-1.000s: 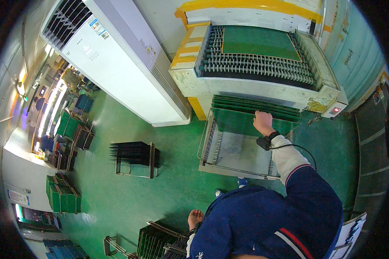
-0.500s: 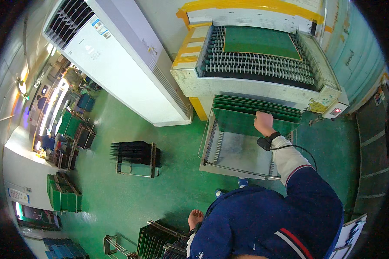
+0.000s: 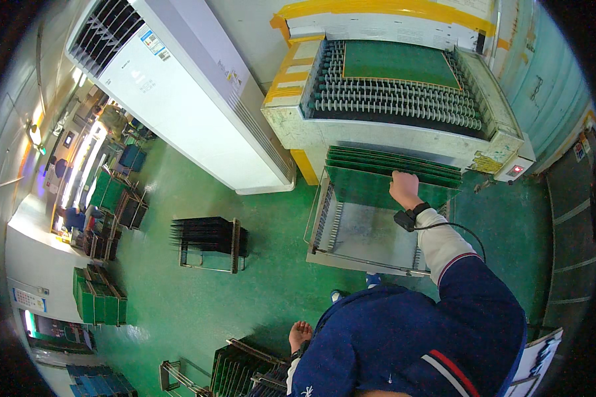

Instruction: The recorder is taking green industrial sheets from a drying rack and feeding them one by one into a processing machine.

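Note:
My right hand point(image 3: 404, 188) is closed on the top edge of the front green panel point(image 3: 357, 186), with its fingertips hidden behind it. That panel stands in a slotted metal rack point(image 3: 371, 257), in front of several more green panels point(image 3: 394, 159) set side by side. My left hand point(image 3: 300, 333) hangs low by my side, fingers loosely bent and apart, with nothing in it. Close to it is another rack of dark panels point(image 3: 242, 370). Beyond the front rack, a flat green panel point(image 3: 400, 64) lies on the rollers of a conveyor point(image 3: 391, 106).
A tall white air conditioner point(image 3: 192, 106) stands left of the conveyor. On the green floor sits a rack of black panels point(image 3: 208, 238). Farther left are racks of green panels point(image 3: 99, 296) and people at a lit bench point(image 3: 79, 165). A dark cabinet point(image 3: 576, 231) is at the right.
The flat panel on the conveyor has shifted very slightly away from me. Both my hands stay where they were.

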{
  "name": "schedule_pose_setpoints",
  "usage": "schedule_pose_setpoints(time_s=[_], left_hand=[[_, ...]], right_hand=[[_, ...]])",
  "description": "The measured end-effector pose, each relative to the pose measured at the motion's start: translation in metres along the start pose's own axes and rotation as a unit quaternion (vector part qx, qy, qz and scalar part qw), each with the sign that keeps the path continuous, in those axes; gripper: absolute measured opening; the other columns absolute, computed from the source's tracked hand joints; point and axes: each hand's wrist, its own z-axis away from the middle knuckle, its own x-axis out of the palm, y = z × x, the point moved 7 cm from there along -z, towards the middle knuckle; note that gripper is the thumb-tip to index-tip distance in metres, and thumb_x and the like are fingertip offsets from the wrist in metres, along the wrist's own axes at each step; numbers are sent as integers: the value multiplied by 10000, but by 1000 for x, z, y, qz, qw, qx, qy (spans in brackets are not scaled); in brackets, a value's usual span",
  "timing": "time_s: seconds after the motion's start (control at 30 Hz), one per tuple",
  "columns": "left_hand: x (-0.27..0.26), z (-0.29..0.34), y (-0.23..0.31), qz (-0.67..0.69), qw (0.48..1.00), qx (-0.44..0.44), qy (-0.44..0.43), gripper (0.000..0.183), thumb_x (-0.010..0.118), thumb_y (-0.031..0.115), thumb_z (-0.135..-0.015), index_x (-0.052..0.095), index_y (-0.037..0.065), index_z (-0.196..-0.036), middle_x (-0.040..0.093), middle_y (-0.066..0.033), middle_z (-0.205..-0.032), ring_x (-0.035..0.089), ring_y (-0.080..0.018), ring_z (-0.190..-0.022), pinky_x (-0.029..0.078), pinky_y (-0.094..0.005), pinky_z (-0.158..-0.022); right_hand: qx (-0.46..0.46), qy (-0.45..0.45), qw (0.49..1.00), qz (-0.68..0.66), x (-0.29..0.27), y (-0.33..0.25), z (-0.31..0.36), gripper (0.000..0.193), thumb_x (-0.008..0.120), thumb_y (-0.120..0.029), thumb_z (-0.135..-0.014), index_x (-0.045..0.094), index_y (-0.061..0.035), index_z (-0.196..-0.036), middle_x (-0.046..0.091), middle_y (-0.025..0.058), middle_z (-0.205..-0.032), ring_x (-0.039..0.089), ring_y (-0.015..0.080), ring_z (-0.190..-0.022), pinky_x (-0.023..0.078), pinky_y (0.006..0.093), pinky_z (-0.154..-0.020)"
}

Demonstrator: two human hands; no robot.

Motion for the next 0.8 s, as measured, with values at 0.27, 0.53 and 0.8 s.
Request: schedule_pose_setpoints(time_s=[0.27, 0.53, 0.8], left_hand=[[1, 4, 0, 5, 999, 1, 34, 99, 496, 177, -853, 504, 79, -840, 527, -46, -761, 512, -228, -738, 446, -361, -713], [-1, -2, -1, 5, 1000, 0, -6, 114, 482, 189, -858, 490, 75, -856, 526, -49, -771, 505, -224, -736, 438, -352, -693], [0, -1, 1, -6, 1000, 5, -1, 111, 474, 188, -863, 490, 79, -849, 526, -42, -770, 502, -215, -733, 425, -344, -702]], right_hand=[[-2, -6, 1000, 13, 0, -1, -1, 161, 595, -193, -709, 561, -47, -767, 605, 126, -728, 586, 304, -752, 414, 437, -657], [11, -13, 1000, 16, 5, 2, -3, 162, 594, -195, -714, 564, -48, -777, 609, 124, -744, 588, 301, -758, 414, 435, -662], [11, -14, 1000, 7, 3, 0, -2, 160, 589, -192, -717, 563, -47, -777, 607, 128, -733, 587, 309, -759, 407, 441, -669]])
